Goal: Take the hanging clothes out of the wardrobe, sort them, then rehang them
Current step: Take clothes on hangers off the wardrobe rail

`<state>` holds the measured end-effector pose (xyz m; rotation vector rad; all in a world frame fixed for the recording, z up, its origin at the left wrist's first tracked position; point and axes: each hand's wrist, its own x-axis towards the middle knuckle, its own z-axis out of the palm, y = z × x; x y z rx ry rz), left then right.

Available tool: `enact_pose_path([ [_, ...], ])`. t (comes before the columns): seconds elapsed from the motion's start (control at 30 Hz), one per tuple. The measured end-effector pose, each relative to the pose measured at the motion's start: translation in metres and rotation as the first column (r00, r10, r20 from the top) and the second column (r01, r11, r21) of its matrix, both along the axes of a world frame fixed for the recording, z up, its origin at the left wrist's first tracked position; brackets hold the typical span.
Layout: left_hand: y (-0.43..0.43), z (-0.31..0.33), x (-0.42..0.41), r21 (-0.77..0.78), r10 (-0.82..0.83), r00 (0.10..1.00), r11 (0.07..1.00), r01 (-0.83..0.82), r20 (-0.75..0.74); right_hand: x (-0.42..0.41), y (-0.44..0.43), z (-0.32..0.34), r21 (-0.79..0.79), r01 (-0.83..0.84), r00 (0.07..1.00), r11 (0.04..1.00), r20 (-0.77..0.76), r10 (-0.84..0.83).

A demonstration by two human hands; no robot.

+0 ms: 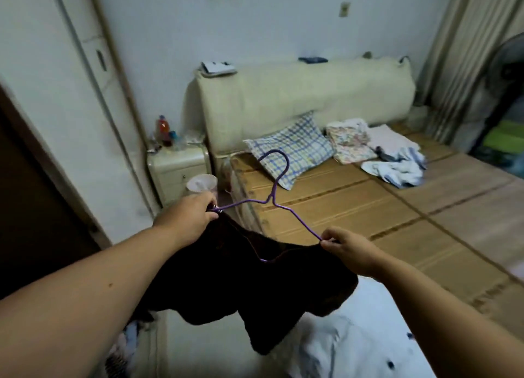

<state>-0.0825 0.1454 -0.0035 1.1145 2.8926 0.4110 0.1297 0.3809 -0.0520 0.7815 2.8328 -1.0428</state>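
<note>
A dark garment (243,287) hangs from a purple wire hanger (276,179) held out in front of me above the bed's edge. My left hand (187,219) pinches the hanger's left end together with the cloth. My right hand (348,250) pinches its right end at the garment's top edge. The hook points up and away from me. The hanger's lower bar dips into the dark cloth. The white wardrobe (56,100) stands at the left, with a dark opening at the far left edge.
A bed with a bamboo mat (354,207) fills the right, with a checked pillow (295,148), folded clothes (351,142) and a crumpled pale garment (397,168). A bedside cabinet (175,168) with bottles stands by the headboard. White cloth (340,346) lies below my hands. A fan (507,74) is at the right.
</note>
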Motion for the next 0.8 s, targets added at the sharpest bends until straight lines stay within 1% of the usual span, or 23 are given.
enact_pose_path([
  [0.13,0.049,-0.019,0.03,0.027,-0.148,0.988,0.989,0.147,0.052,0.067,0.017,-0.01,-0.084,0.159,0.986,0.984,0.055,-0.154],
  [0.3,0.123,-0.04,0.082,-0.019,-0.292,0.951,0.955,0.295,0.103,0.151,0.042,-0.024,-0.145,0.375,0.927,0.916,0.092,-0.365],
  [0.4,0.17,-0.055,0.114,-0.05,-0.372,0.917,0.923,0.382,0.141,0.196,0.059,-0.036,-0.127,0.47,0.881,0.873,0.126,-0.456],
  [0.5,0.219,-0.075,0.147,-0.065,-0.46,0.865,0.875,0.48,0.199,0.235,0.078,-0.053,-0.097,0.554,0.828,0.827,0.166,-0.535],
  [0.63,0.28,-0.104,0.184,-0.104,-0.509,0.822,0.831,0.547,0.253,0.272,0.113,-0.083,-0.046,0.649,0.752,0.759,0.192,-0.631],
  [0.8,0.348,-0.137,0.203,-0.166,-0.521,0.803,0.799,0.578,0.289,0.289,0.17,-0.12,-0.088,0.715,0.69,0.693,0.244,-0.681],
])
